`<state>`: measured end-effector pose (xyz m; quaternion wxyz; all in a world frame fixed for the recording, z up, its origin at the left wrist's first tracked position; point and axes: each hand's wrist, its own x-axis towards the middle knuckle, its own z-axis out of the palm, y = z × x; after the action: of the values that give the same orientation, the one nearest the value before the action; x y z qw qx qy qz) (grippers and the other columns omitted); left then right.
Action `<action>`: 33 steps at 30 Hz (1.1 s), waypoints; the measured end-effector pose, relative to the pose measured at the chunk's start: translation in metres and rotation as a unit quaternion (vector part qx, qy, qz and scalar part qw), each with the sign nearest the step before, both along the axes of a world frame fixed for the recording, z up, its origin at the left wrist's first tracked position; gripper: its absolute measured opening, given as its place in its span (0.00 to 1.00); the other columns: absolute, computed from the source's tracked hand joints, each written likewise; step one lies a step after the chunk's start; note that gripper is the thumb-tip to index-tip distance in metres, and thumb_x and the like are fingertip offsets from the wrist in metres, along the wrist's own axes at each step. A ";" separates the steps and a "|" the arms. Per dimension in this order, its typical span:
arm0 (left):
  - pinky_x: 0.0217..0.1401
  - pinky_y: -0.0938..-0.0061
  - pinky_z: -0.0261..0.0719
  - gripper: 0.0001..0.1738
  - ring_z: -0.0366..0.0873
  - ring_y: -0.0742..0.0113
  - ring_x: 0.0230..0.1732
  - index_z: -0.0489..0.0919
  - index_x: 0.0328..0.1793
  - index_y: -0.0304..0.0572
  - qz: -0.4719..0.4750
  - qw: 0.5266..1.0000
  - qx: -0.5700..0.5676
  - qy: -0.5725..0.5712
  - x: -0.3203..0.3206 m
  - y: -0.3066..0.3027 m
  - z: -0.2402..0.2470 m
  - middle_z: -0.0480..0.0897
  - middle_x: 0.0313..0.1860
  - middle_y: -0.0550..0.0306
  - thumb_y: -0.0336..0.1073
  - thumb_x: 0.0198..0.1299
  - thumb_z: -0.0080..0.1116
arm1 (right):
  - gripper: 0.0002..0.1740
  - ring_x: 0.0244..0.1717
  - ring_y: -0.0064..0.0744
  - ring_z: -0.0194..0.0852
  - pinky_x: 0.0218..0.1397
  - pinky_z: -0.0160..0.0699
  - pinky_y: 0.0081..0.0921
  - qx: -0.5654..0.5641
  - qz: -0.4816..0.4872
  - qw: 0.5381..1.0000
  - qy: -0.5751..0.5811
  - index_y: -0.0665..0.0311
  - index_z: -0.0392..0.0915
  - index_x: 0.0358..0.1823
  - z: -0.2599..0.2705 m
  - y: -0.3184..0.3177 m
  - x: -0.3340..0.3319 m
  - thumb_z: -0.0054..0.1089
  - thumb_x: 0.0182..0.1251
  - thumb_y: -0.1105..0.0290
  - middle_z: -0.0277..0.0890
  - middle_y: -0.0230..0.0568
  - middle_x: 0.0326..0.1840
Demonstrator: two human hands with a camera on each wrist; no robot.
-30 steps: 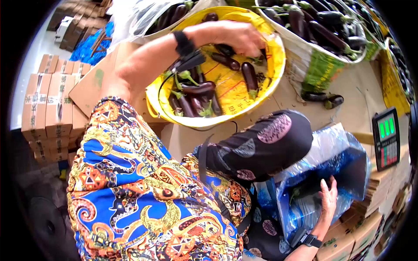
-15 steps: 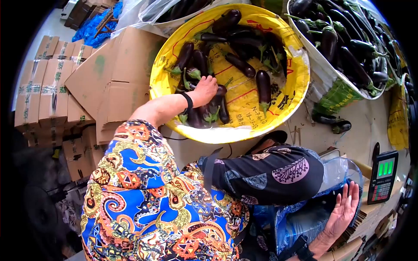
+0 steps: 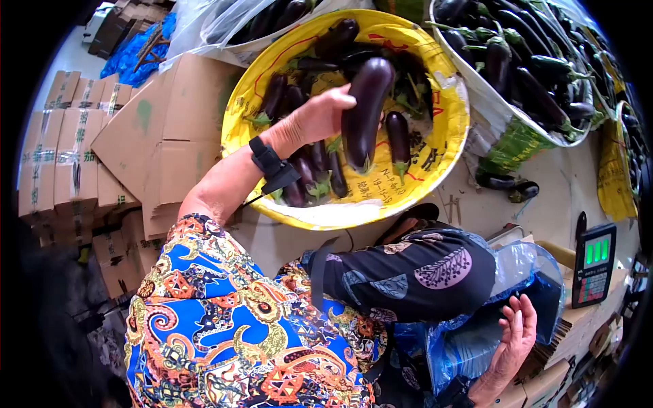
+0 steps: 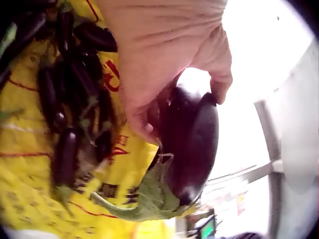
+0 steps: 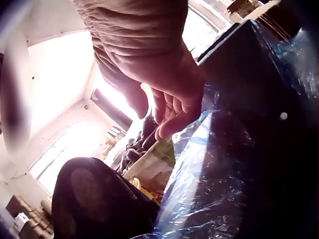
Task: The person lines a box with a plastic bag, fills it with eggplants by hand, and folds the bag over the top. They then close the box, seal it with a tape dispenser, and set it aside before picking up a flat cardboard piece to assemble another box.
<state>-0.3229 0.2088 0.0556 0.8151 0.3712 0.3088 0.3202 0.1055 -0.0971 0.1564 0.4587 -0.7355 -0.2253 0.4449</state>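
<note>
In the head view, the left hand (image 3: 320, 117) grips one eggplant (image 3: 368, 112) over the yellow tub (image 3: 450, 119); the left wrist view shows thumb and fingers on both sides of it. The eggplant lies at 3 o'clock from that hand, its long axis nearly from 12 to 6, with the green cap at the 6 o'clock end. The right hand (image 3: 513, 348) is well apart, at about 5 o'clock, its fingers loosely bent and nothing seen in them. It is just beside the blue plastic bag (image 3: 469, 343), also at 5 o'clock from the eggplant. The patterned trouser leg (image 3: 415, 272) lies between eggplant and bag.
</note>
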 end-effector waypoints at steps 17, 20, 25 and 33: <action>0.74 0.56 0.69 0.53 0.70 0.46 0.70 0.56 0.79 0.33 -0.262 0.906 0.082 -0.321 0.243 -0.062 0.152 0.66 0.74 0.37 0.44 0.45 0.64 | 0.47 0.70 0.36 0.64 0.68 0.66 0.29 0.282 0.120 0.945 -0.114 0.69 0.53 0.77 0.086 0.059 -0.050 0.70 0.59 0.72 0.64 0.45 0.72; 0.79 0.61 0.57 0.55 0.63 0.55 0.75 0.53 0.80 0.34 -0.324 0.893 0.102 -0.294 0.277 -0.094 0.162 0.66 0.75 0.43 0.37 0.47 0.70 | 0.43 0.65 0.36 0.68 0.68 0.66 0.30 0.249 0.061 0.966 -0.037 0.67 0.53 0.75 0.092 0.049 -0.058 0.68 0.61 0.73 0.67 0.43 0.66; 0.70 0.68 0.71 0.32 0.75 0.64 0.63 0.68 0.73 0.35 -0.318 0.885 0.321 -0.111 0.275 -0.087 0.141 0.78 0.61 0.52 0.41 0.66 0.62 | 0.40 0.62 0.38 0.74 0.72 0.67 0.37 0.145 -0.029 0.989 -0.015 0.69 0.57 0.73 0.078 -0.016 -0.036 0.67 0.64 0.67 0.71 0.46 0.63; 0.54 0.77 0.78 0.27 0.82 0.72 0.49 0.73 0.69 0.41 -0.295 0.920 0.183 0.182 0.153 -0.021 0.031 0.84 0.48 0.59 0.47 0.69 0.58 | 0.16 0.46 0.45 0.84 0.52 0.85 0.40 0.037 -0.181 0.950 0.250 0.68 0.73 0.56 -0.041 -0.064 0.015 0.58 0.73 0.67 0.81 0.45 0.46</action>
<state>-0.1702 0.1876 0.0861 0.7204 0.6400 0.2638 0.0430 0.1208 -0.1606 0.1155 0.6002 -0.6115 0.0176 0.5153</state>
